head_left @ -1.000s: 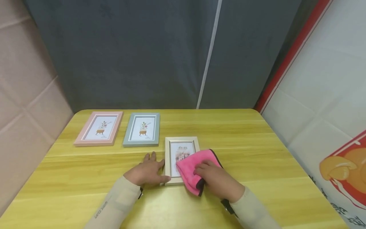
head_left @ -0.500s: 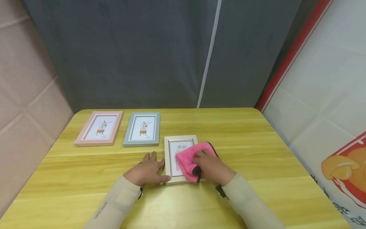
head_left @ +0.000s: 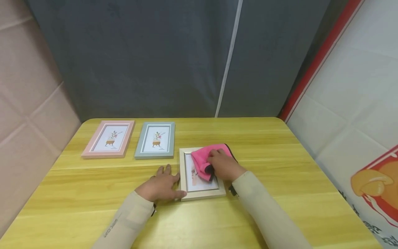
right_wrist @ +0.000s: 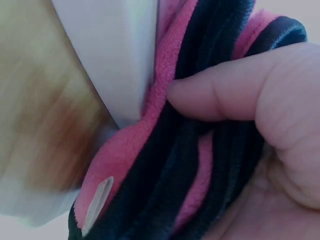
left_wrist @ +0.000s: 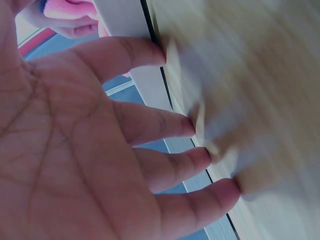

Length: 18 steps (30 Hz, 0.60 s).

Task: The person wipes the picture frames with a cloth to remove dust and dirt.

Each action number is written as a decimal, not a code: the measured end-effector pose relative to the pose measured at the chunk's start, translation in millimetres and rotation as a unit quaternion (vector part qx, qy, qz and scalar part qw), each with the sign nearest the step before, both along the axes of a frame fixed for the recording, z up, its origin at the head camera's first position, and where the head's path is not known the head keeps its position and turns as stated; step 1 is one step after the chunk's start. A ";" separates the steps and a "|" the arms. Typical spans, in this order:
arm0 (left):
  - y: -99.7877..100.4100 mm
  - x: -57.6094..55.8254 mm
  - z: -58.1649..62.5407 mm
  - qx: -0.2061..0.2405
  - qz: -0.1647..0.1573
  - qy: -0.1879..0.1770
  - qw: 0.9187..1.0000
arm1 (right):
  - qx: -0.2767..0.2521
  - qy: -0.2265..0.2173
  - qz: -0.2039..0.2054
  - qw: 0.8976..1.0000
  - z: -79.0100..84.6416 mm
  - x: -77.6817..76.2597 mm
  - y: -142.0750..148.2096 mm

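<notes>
Two pale sleeves are reaching in from the near side of the table [head_left: 264,148], the left one [head_left: 127,219] bearing dark lettering. The left hand [head_left: 161,186] is resting flat with its fingers spread — its grip is open, holding nothing. Its thumb is lying on the near left corner of a cream photo frame [head_left: 203,187], and its fingertips are touching the table beside the frame's left side.

The frame is lying face up about midway between the table's left and right edges. The right hand [head_left: 224,166] is gripping a folded pink cloth [head_left: 200,157] with dark trim, its thumb pressing on the trim in the right wrist view. The cloth is covering the frame's far right part and spreading past its far right corner; the fingers under the folds are mostly hidden, so their exact hold is hard to judge.

Farther off, a blue-grey frame [head_left: 157,140] is lying left of the cream one, towards the table's far edge. A pink frame [head_left: 109,139] is lying just beside it — nearer the far left corner — and both are showing a potted plant drawing. A dark curtain [head_left: 140,58] is hanging behind the far edge.
</notes>
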<state>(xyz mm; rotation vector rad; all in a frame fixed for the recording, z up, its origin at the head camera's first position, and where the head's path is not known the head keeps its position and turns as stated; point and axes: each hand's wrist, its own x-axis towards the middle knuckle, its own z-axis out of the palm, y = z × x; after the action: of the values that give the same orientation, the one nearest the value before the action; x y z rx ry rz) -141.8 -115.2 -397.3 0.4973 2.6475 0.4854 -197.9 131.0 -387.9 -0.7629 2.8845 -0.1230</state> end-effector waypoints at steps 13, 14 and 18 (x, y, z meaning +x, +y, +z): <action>0.5 -0.8 1.9 -0.003 -0.001 -0.010 1.000 | 0.020 -0.016 -0.018 1.000 -1.1 -12.2 -2.7; 0.3 -0.9 1.6 -0.003 -0.002 -0.009 1.000 | 0.018 -0.017 -0.019 1.000 -1.1 -12.7 -2.9; -0.5 -0.2 1.8 0.001 -0.002 -0.010 1.000 | 0.000 -0.019 -0.017 1.000 -2.8 -14.8 -2.2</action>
<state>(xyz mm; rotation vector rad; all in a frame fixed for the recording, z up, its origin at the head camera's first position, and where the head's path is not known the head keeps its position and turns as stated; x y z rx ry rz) -142.0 -115.7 -395.5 0.4946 2.6266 0.4887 -212.7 128.8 -390.8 -0.7032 2.8623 -0.1401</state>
